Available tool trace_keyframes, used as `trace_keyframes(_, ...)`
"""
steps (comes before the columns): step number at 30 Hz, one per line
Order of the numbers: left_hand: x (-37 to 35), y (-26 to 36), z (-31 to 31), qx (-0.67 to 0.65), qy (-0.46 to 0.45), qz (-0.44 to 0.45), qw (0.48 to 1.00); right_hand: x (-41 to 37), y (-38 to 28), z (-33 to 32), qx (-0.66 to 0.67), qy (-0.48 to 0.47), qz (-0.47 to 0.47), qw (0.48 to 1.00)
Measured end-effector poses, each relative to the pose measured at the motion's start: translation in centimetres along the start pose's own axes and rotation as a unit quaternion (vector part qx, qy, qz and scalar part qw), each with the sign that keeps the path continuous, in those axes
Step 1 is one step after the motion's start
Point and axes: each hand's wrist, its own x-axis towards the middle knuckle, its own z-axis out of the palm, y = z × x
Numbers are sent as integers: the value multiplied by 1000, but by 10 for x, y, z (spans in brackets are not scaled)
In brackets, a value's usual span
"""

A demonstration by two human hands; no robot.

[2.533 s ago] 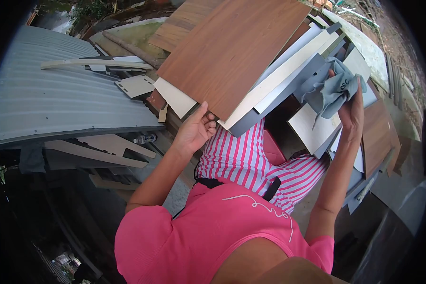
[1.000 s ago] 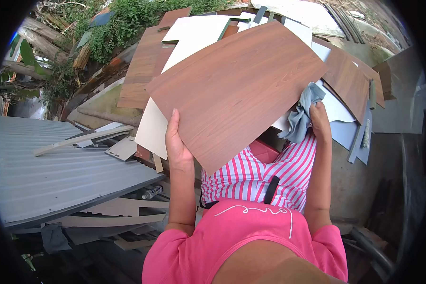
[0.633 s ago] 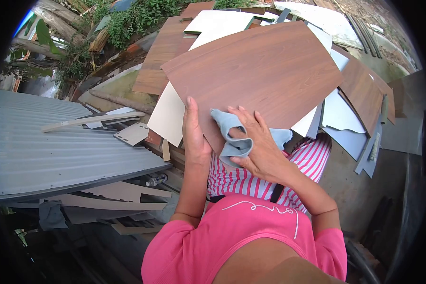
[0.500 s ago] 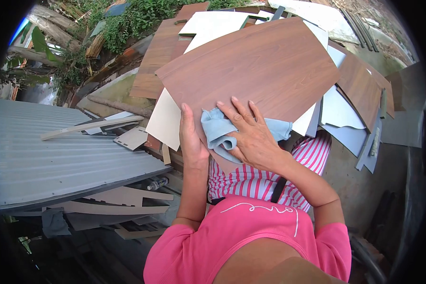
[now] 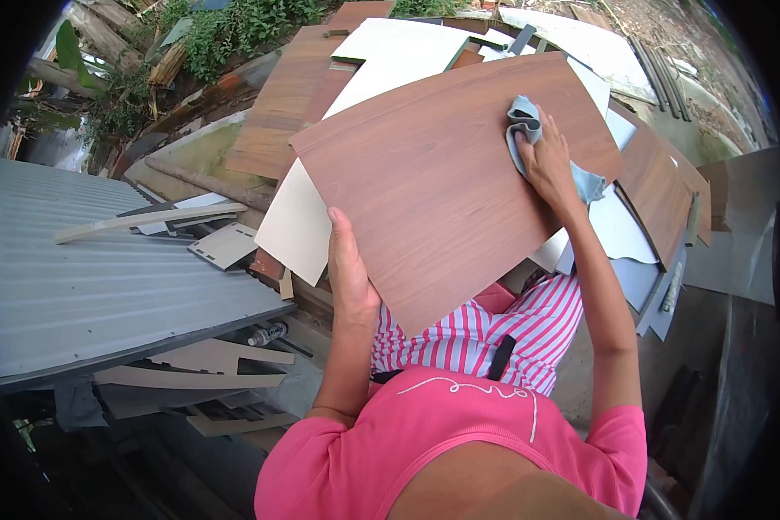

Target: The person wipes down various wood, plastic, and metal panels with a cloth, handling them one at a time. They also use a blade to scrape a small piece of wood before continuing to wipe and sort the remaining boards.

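Observation:
A brown wood-grain board [image 5: 433, 173] lies tilted across my lap, over a pile of other boards. My left hand [image 5: 350, 269] grips its left edge, with the thumb along the rim and the other fingers hidden beneath. Near the board's right end, my right hand [image 5: 548, 165] presses a light blue cloth [image 5: 522, 130] against the surface. Part of the cloth shows above the fingers, and another fold hangs out by the wrist toward the right edge.
White panels [image 5: 390, 48] and more brown boards [image 5: 659, 173] are heaped beneath and behind. On the left stands a corrugated metal sheet [image 5: 104, 286] with wooden strips at its far edge. A plastic bottle [image 5: 267, 334] lies below it. Green plants [image 5: 243, 39] grow at the back.
My right hand has slid the cloth from the board's near edge up and right to its far right end. My left hand stays on the left edge, and the board's near corner sits slightly lower.

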Motion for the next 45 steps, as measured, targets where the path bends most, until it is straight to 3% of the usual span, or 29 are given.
trace_keyframes(2,0,1,5,-4,13,1,1000,-23,-98,-4,51,-51,-167,983)
trace_keyframes(3,0,3,8,-11,25,5,1000,-30,-135,-11,85,-123,-230,962)
trace_keyframes(5,-2,6,15,-36,32,11,999,-31,-175,1,144,-120,-308,933)
trace_keyframes(9,0,-1,5,-30,34,0,999,22,-170,19,140,-78,-309,937)
trace_keyframes(11,-2,2,10,-7,45,-9,999,56,-135,30,14,-70,-275,959)
trace_keyframes(15,2,-5,-2,-6,32,-17,999,118,-5,56,-74,-3,-119,990)
trace_keyframes(17,3,-9,-8,-8,32,-26,999,136,66,48,-157,-82,4,984)
trace_keyframes(21,6,-13,-16,-4,33,-40,999,141,161,25,-188,-61,204,959)
trace_keyframes(23,5,-14,-19,1,33,-44,998,129,183,13,-182,-57,229,955)
trace_keyframes(29,15,-17,-28,7,31,-49,998,83,186,-9,-193,-32,258,946)
trace_keyframes(33,18,-13,-32,4,30,-40,999,46,175,-13,-199,49,266,942)
trace_keyframes(35,17,-6,-30,-7,23,-30,999,28,156,-26,-131,32,312,940)
trace_keyframes(40,13,16,-10,-59,8,-47,997,-27,127,-24,-116,142,191,964)
trace_keyframes(43,8,26,4,-48,-5,-11,999,-51,88,-31,-54,122,232,964)
trace_keyframes(44,9,28,4,-45,-12,-11,999,-57,71,-35,-16,164,206,965)
trace_keyframes(45,12,33,5,-45,-32,16,998,-61,61,-37,13,143,247,958)
